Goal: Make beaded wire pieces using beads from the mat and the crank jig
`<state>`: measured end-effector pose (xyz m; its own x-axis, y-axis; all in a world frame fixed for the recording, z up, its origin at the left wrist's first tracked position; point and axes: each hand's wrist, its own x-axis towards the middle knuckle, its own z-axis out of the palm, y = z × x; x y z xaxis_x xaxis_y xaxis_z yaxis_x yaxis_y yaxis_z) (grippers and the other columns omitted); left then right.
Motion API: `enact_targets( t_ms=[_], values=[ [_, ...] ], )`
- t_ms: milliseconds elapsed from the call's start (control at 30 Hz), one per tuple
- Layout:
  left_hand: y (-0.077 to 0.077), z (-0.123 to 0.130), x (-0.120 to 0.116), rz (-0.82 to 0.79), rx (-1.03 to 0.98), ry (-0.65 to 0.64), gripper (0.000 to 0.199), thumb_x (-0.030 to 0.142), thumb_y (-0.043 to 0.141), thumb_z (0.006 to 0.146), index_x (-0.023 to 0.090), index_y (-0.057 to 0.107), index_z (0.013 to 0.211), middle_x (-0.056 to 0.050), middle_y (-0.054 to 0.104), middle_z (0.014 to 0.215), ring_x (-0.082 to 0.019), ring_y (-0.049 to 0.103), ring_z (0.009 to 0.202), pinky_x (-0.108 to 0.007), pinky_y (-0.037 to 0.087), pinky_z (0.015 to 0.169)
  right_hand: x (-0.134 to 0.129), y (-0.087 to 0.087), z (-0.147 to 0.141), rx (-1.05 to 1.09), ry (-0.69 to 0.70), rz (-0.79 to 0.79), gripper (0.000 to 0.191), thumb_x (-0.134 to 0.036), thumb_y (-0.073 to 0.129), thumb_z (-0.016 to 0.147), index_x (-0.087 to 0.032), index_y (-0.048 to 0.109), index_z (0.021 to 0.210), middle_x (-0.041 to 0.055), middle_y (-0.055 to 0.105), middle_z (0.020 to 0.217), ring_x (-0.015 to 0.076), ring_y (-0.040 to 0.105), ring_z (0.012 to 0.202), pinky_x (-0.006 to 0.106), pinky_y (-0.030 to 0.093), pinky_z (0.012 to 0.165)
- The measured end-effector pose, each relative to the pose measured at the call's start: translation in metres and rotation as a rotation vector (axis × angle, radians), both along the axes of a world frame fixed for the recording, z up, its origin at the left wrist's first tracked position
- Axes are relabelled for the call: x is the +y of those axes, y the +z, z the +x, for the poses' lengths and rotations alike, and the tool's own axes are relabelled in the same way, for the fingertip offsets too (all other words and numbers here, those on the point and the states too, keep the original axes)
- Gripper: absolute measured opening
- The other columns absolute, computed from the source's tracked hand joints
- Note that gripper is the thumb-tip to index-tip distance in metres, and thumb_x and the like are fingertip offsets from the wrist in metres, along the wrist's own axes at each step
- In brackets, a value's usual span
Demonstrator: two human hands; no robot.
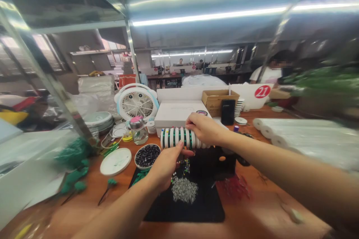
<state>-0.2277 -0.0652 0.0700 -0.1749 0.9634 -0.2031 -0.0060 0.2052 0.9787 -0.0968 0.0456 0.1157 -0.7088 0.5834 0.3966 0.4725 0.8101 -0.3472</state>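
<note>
A row of white spools, wound with dark green thread or ribbon, lies sideways across both of my hands above a black mat. My left hand grips the row from below, its thumb pressed on the front. From above, my right hand closes around the right end, where its fingers are partly hidden. Under the spools, a heap of clear beads sits on the mat. A bowl of dark beads stands just left of my left hand.
A fan, a glass jar and a white lid stand to the left. Behind my hands are a white box, a cardboard box and a phone. Plastic-wrapped rolls lie right. A person is farther back.
</note>
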Motion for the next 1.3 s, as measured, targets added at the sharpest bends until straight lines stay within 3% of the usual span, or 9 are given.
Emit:
enact_targets(
  t_ms=[300, 500, 600, 700, 800, 867, 933, 1033, 1300],
  values=[
    [-0.012, -0.005, -0.008, -0.003, -0.068, -0.085, 0.048, 0.056, 0.051, 0.079, 0.014, 0.067, 0.093, -0.012, 0.065, 0.107, -0.025, 0.053, 0.101, -0.035, 0.042, 0.081, 0.019, 0.007, -0.005, -0.054, 0.094, -0.152, 0.013, -0.016, 0.05, 0.083, -0.014, 0.06, 0.075, 0.005, 0.063, 0.074, 0.015, 0.052, 0.068, 0.025, 0.036, 0.062],
    [-0.019, -0.029, -0.03, -0.039, -0.048, -0.072, 0.044, 0.05, 0.054, 0.079, 0.014, 0.059, 0.104, -0.013, 0.061, 0.111, -0.024, 0.054, 0.106, -0.036, 0.044, 0.089, 0.019, 0.012, -0.002, -0.04, 0.112, -0.198, 0.012, -0.018, 0.051, 0.083, -0.014, 0.061, 0.077, 0.0041, 0.063, 0.076, 0.0142, 0.052, 0.069, 0.024, 0.037, 0.063],
    [-0.005, -0.041, -0.043, 0.041, 0.287, 0.019, 0.039, 0.047, 0.056, 0.078, 0.015, 0.056, 0.1, -0.01, 0.064, 0.096, -0.024, 0.06, 0.089, -0.037, 0.048, 0.078, 0.019, 0.013, -0.003, -0.048, 0.122, -0.202, 0.013, -0.017, 0.05, 0.084, -0.014, 0.061, 0.078, 0.0051, 0.063, 0.077, 0.0146, 0.052, 0.07, 0.024, 0.036, 0.063],
    [0.019, -0.047, -0.041, 0.294, 0.763, 0.182, 0.026, 0.043, 0.054, 0.08, 0.02, 0.056, 0.09, -0.005, 0.063, 0.085, -0.022, 0.059, 0.079, -0.035, 0.047, 0.074, 0.02, 0.012, -0.004, -0.076, 0.133, -0.194, 0.013, -0.017, 0.048, 0.084, -0.014, 0.059, 0.078, 0.006, 0.063, 0.078, 0.0153, 0.052, 0.07, 0.025, 0.035, 0.063],
    [0.036, -0.046, -0.018, 0.614, 1.118, 0.223, 0.026, 0.036, 0.055, 0.081, 0.02, 0.055, 0.1, -0.008, 0.061, 0.103, -0.025, 0.053, 0.103, -0.037, 0.039, 0.093, 0.019, 0.012, -0.005, -0.078, 0.121, -0.2, 0.013, -0.017, 0.049, 0.084, -0.014, 0.058, 0.076, 0.0055, 0.062, 0.076, 0.015, 0.051, 0.068, 0.025, 0.034, 0.062],
    [0.04, -0.043, 0.002, 0.681, 1.24, 0.164, 0.04, 0.035, 0.058, 0.079, 0.016, 0.051, 0.113, -0.011, 0.055, 0.119, -0.027, 0.042, 0.12, -0.04, 0.028, 0.103, 0.018, 0.011, -0.006, -0.065, 0.113, -0.199, 0.013, -0.017, 0.049, 0.083, -0.014, 0.058, 0.075, 0.005, 0.062, 0.074, 0.0146, 0.051, 0.067, 0.024, 0.034, 0.061],
    [0.041, -0.041, 0.018, 0.605, 1.252, 0.073, 0.046, 0.038, 0.058, 0.079, 0.016, 0.049, 0.118, -0.012, 0.054, 0.124, -0.027, 0.04, 0.122, -0.043, 0.023, 0.106, 0.017, 0.01, -0.006, -0.053, 0.108, -0.19, 0.012, -0.016, 0.049, 0.083, -0.014, 0.059, 0.075, 0.0049, 0.062, 0.074, 0.0143, 0.05, 0.067, 0.024, 0.033, 0.06],
    [0.041, -0.04, 0.027, 0.467, 1.131, -0.037, 0.046, 0.042, 0.057, 0.079, 0.017, 0.05, 0.118, -0.01, 0.06, 0.117, -0.026, 0.051, 0.111, -0.041, 0.032, 0.099, 0.015, 0.008, -0.008, -0.033, 0.095, -0.185, 0.012, -0.016, 0.049, 0.083, -0.013, 0.059, 0.077, 0.0049, 0.062, 0.075, 0.0141, 0.051, 0.068, 0.024, 0.034, 0.06],
    [0.054, -0.046, 0.029, 0.373, 1.03, -0.103, 0.058, 0.048, 0.067, 0.068, 0.02, 0.053, 0.117, -0.009, 0.066, 0.105, -0.028, 0.058, 0.098, -0.037, 0.041, 0.083, 0.013, 0.016, -0.01, 0.031, 0.037, -0.219, 0.014, -0.016, 0.046, 0.085, -0.013, 0.059, 0.08, 0.0025, 0.059, 0.072, 0.0126, 0.048, 0.065, 0.023, 0.034, 0.058]
  ],
)
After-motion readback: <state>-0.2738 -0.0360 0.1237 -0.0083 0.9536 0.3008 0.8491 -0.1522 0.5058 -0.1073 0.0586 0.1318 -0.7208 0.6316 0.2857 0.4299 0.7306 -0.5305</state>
